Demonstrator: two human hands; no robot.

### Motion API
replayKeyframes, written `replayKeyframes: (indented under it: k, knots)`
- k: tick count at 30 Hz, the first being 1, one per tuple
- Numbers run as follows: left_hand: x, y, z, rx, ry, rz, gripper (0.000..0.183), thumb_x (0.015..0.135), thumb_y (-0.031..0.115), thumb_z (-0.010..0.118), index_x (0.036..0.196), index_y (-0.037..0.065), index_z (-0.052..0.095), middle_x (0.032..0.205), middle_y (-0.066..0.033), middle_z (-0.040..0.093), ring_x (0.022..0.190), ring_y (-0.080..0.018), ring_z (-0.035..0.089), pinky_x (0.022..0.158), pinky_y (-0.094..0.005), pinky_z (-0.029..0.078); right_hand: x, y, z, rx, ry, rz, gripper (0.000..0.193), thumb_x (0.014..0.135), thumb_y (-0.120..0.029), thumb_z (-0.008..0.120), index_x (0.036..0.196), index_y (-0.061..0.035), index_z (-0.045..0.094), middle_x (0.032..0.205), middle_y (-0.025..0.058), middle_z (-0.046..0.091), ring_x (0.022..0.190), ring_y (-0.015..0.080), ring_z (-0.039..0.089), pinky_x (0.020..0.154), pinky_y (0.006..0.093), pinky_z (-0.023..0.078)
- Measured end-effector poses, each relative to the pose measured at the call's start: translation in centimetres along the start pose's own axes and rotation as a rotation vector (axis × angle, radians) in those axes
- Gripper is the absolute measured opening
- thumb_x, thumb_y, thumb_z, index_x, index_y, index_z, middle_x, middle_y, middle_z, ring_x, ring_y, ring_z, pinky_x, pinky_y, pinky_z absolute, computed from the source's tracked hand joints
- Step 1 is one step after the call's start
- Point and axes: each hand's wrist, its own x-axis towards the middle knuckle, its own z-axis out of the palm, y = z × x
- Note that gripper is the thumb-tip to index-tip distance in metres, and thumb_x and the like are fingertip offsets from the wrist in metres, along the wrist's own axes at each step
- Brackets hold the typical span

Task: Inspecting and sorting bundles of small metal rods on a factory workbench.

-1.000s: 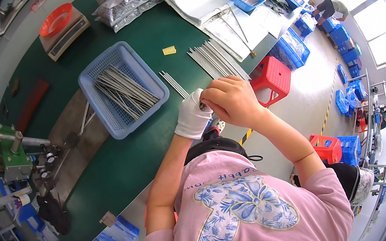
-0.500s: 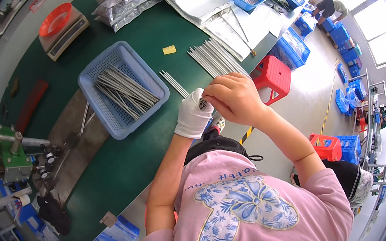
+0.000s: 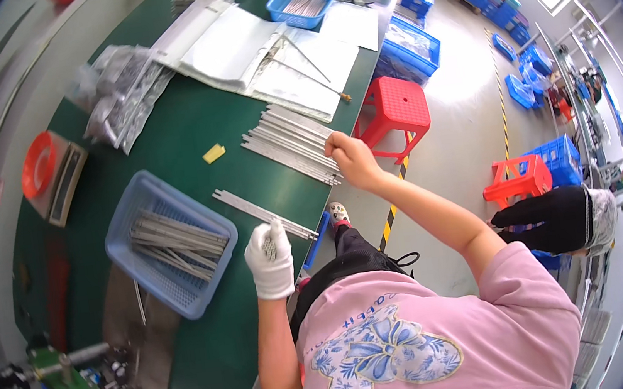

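The bare fingers of the right hand are bent close together over the table-edge ends of a wide row of rods; whether they pinch a rod cannot be told. The gloved left hand is curled around a rod bundle, its grey ends showing at the top of the fist.

Each rod looks like thin, straight metal: probably light, stiff and hard to break, but smooth enough to slide along its neighbours. A grip near the middle should balance best; the ends seem easiest to pick up singly.

Just beside the left hand lies a smaller group of rods, its ends near the edge of the green table, where a nudge could tip them off. On the hand's other side, the raised walls of the blue basket enclose more loose rods. Bare tabletop lies between basket and wide row, broken only by 1 yellow slip. Past the edge stands a red stool.
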Motion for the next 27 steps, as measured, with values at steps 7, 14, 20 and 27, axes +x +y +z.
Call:
replayKeyframes:
  k: [7, 14, 20, 27]
  knots:
    - [-0.9, 0.7, -0.3, -0.112, 0.167, -0.033, 0.026, 0.091, 0.019, 0.048, 0.072, 0.001, 0.046, 0.059, -0.0059, 0.051, 0.051, -0.0110, 0.047, 0.050, -0.0235, 0.038, 7.7, 13.5, -3.7, -0.519, 0.036, 0.321, 0.021, 0.082, -0.026, 0.049, 0.085, -0.0065, 0.056, 0.079, 0.0162, 0.062, 0.078, 0.0338, 0.060, 0.063, 0.0447, 0.046]
    - [-1.3, 1.9, 1.6, 0.029, 0.477, -0.037, 0.028, 0.093, 0.015, 0.041, 0.068, 0.003, 0.037, 0.052, -0.0047, 0.039, 0.048, -0.0146, 0.042, 0.058, -0.0320, 0.047, 15.0, 16.6, -2.5, -0.651, -0.159, 0.201, 0.017, 0.080, -0.019, 0.051, 0.084, -0.0039, 0.057, 0.089, 0.0162, 0.060, 0.082, 0.0334, 0.062, 0.066, 0.0436, 0.049]
    - [-0.5, 1.6, 3.5, 0.087, 0.618, 0.011, 0.029, 0.092, 0.017, 0.043, 0.068, 0.003, 0.038, 0.051, -0.0046, 0.039, 0.046, -0.0136, 0.040, 0.057, -0.0314, 0.048, 17.1, 17.7, -1.3, -0.579, -0.313, 0.266, 0.019, 0.075, -0.014, 0.049, 0.080, 0.0006, 0.059, 0.084, 0.0197, 0.064, 0.078, 0.0330, 0.063, 0.066, 0.0420, 0.050]
    - [0.5, 1.9, 4.9, 0.162, 0.703, -0.009, 0.032, 0.093, 0.022, 0.046, 0.066, 0.006, 0.040, 0.049, -0.0023, 0.039, 0.046, -0.0119, 0.040, 0.055, -0.0278, 0.045, 16.4, 18.6, -1.8, -0.465, -0.230, 0.096, 0.021, 0.079, -0.019, 0.045, 0.075, -0.0011, 0.055, 0.073, 0.0189, 0.061, 0.072, 0.0361, 0.060, 0.063, 0.0461, 0.046]
